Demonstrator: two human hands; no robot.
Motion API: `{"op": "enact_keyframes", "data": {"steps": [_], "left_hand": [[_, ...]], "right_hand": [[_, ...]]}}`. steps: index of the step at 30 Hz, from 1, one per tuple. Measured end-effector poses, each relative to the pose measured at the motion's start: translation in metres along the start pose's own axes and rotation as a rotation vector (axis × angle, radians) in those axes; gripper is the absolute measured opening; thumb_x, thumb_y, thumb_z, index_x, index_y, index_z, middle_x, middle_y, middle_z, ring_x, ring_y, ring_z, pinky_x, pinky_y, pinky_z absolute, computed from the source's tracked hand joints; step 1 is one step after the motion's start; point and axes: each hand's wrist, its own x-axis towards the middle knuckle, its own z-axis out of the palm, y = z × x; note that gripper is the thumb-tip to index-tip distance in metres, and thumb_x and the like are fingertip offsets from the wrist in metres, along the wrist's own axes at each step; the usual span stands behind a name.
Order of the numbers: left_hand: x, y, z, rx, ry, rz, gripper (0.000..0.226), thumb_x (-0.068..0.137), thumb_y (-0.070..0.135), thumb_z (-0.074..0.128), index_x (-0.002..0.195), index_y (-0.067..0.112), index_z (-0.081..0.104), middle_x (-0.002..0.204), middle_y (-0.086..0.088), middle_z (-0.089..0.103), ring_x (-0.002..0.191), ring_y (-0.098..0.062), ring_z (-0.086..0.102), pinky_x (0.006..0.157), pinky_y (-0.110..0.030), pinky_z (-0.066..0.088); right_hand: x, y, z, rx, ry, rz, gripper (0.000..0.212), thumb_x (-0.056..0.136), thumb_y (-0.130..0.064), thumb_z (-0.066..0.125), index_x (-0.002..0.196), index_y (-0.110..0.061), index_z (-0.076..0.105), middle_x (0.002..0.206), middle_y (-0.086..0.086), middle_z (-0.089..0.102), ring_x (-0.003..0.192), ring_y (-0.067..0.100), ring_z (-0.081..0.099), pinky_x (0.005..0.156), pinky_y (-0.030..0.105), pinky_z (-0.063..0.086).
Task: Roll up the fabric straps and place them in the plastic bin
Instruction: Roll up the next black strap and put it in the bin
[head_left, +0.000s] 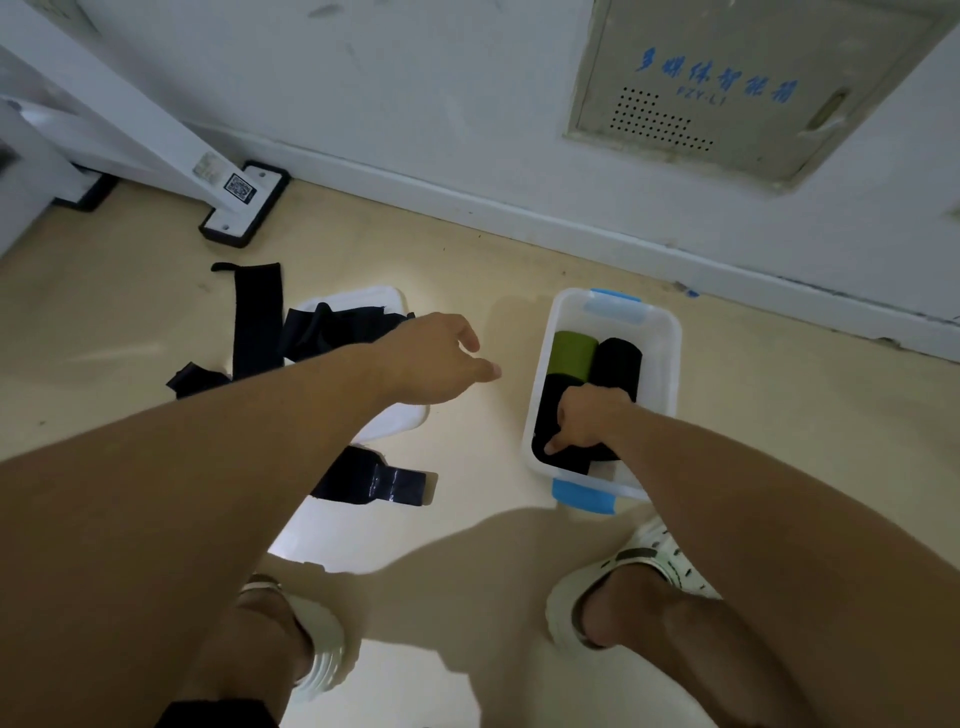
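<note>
A person crouches over a beige floor, right hand (587, 421) inside the clear bin (665, 332) at right, fingers curled around a black roll (558, 441) at its near end. A green roll (571, 353) and a second black roll (615, 364) lie side by side at the bin's far end. The left hand (436, 358) hovers between bin and lid (363, 299), fingers loose, holding nothing. Unrolled black straps (257, 317) sprawl over the lid at left; another strap (374, 480) lies nearer.
</note>
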Motion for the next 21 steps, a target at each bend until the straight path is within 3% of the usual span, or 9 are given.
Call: {"op": "enact_keyframes", "data": {"steps": [2,5,7,9,12,17,21], "left_hand": [[-0.006,-0.009,-0.007,-0.009,0.015,-0.009,0.045,0.094,0.047,0.069,0.129,0.021,0.058,0.111,0.004,0.065,0.101,-0.012,0.060,0.086,-0.025,0.043],[-0.017,-0.025,-0.018,0.037,0.060,-0.024,0.045,0.093,0.050,0.069,0.127,0.022,0.063,0.115,0.008,0.063,0.105,-0.013,0.059,0.085,-0.025,0.042],[-0.027,-0.036,-0.025,0.044,0.080,-0.038,0.043,0.094,0.049,0.068,0.124,0.018,0.068,0.118,0.004,0.066,0.105,-0.016,0.060,0.087,-0.028,0.046],[-0.042,-0.046,-0.030,0.014,0.094,-0.054,0.034,0.097,0.041,0.067,0.112,0.010,0.069,0.114,-0.003,0.066,0.102,-0.020,0.061,0.091,-0.030,0.048],[-0.063,-0.066,-0.038,-0.032,0.114,-0.094,0.027,0.099,0.035,0.066,0.105,0.009,0.063,0.108,-0.008,0.062,0.099,-0.021,0.057,0.077,-0.020,0.043],[-0.093,-0.118,-0.053,-0.093,0.148,-0.206,0.043,0.097,0.041,0.068,0.131,0.016,0.062,0.125,0.000,0.063,0.115,-0.024,0.062,0.101,-0.036,0.050],[-0.111,-0.156,-0.056,-0.100,0.154,-0.285,0.043,0.099,0.042,0.065,0.135,0.019,0.061,0.126,0.002,0.059,0.109,-0.016,0.052,0.088,-0.026,0.038]], "right_hand": [[-0.001,-0.004,-0.021,-0.009,0.062,0.014,0.049,0.080,-0.062,0.072,0.094,-0.017,0.061,0.090,-0.005,0.061,0.093,0.023,0.063,0.076,0.036,0.048],[-0.007,-0.021,-0.055,-0.068,0.355,0.068,0.017,0.095,-0.027,0.059,0.107,-0.015,0.060,0.096,0.001,0.060,0.097,0.026,0.064,0.074,0.034,0.043],[-0.011,-0.040,-0.074,-0.047,0.493,0.086,0.017,0.091,-0.011,0.051,0.105,-0.015,0.059,0.097,0.005,0.064,0.089,0.028,0.063,0.072,0.032,0.041],[-0.013,-0.066,-0.084,0.015,0.545,0.052,0.021,0.085,-0.006,0.050,0.101,-0.015,0.060,0.096,0.005,0.066,0.082,0.027,0.060,0.070,0.031,0.041],[-0.013,-0.113,-0.082,0.137,0.483,-0.079,0.025,0.087,-0.012,0.051,0.107,-0.021,0.065,0.103,0.002,0.068,0.091,0.026,0.065,0.078,0.032,0.051],[-0.010,-0.195,-0.031,0.153,0.285,-0.268,0.031,0.090,-0.019,0.054,0.119,-0.026,0.062,0.117,-0.004,0.065,0.106,0.024,0.064,0.093,0.035,0.051],[0.001,-0.236,0.034,0.094,0.129,-0.255,0.030,0.095,-0.023,0.053,0.125,-0.022,0.057,0.123,0.001,0.063,0.108,0.026,0.064,0.089,0.035,0.050]]}}
